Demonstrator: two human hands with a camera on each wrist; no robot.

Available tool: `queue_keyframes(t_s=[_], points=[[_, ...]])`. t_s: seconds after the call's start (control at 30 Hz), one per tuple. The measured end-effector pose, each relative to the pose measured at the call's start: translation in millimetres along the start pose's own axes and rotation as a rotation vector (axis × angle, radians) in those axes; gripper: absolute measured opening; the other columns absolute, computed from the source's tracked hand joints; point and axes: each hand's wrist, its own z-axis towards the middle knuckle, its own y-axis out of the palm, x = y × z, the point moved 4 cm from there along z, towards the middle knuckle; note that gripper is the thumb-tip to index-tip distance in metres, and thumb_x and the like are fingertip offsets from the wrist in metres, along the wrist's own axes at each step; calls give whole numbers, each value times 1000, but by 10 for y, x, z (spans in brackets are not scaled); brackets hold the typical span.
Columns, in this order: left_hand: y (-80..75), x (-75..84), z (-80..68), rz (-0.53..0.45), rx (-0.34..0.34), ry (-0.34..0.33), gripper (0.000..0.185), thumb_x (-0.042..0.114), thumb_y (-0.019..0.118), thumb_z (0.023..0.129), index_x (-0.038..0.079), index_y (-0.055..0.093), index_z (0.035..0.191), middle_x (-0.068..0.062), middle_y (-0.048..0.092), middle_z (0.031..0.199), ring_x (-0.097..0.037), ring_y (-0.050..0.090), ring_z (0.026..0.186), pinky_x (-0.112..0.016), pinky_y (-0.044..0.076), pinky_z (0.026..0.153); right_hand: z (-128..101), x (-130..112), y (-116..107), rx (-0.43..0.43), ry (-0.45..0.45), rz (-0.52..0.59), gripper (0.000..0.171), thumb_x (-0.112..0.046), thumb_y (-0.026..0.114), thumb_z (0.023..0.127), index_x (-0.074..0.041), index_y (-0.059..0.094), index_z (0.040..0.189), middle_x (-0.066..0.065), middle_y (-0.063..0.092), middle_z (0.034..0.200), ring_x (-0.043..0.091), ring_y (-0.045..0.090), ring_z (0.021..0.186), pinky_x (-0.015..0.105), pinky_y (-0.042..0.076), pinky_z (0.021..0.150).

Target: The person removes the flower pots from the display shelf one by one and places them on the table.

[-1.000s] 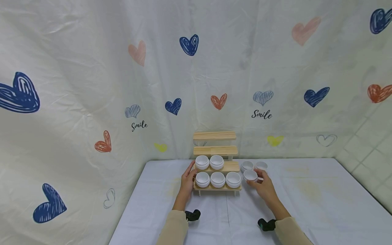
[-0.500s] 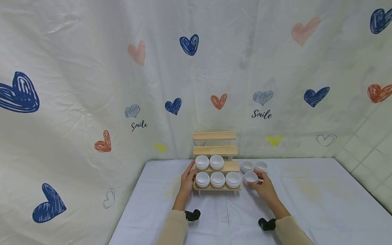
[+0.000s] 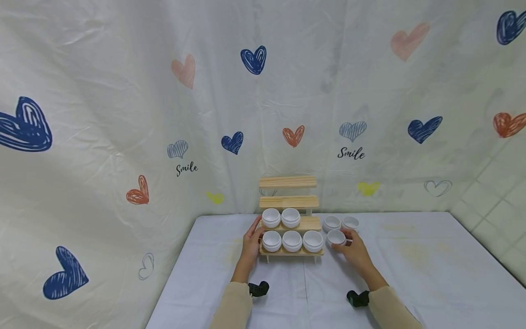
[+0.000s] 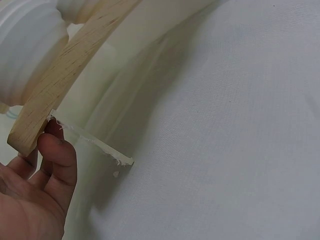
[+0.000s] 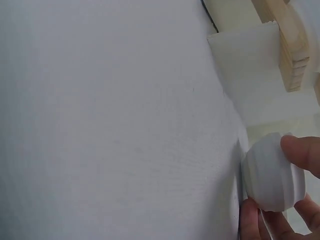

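A stepped wooden rack [image 3: 309, 224] stands on the white table [image 3: 411, 265]. Three white bowls sit on its lowest step [image 3: 292, 241] and two on the second step [image 3: 281, 217]; the upper two steps are bare. My left hand [image 3: 251, 242] rests against the rack's left end, its fingers touching the lowest board [image 4: 45, 95]. My right hand [image 3: 349, 249] grips a white bowl [image 3: 336, 237] just right of the rack, thumb and fingers around its ribbed side [image 5: 272, 172]. Two more white bowls [image 3: 341, 223] sit on the table behind it.
A cream curtain with printed hearts [image 3: 255, 59] hangs right behind the rack and along the left side. A tiled wall [image 3: 493, 192] is at the right. The table's front edge runs under my forearms.
The right hand with its bowl has sunk slightly toward the table beside the rack. The left hand has stayed where it was.
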Motion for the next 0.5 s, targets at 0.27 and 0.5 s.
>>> queue_keyframes(t_s=[0.27,0.5], points=[[4,-7,6,0,0,-7,53,18,59,102,17,49,154,6,64,102,-9,57,88,-25,46,78,83,103,-10,-1,6,-9,67,-15,77,90,0,41,144,29,47,144,41,52,125,32,50,87],[-2,-7,10,-2,-1,-4,53,18,59,102,17,49,154,7,63,102,-9,56,88,-25,46,77,101,146,-31,-13,-1,-23,69,-20,78,90,0,41,145,29,48,143,39,54,121,30,49,83]])
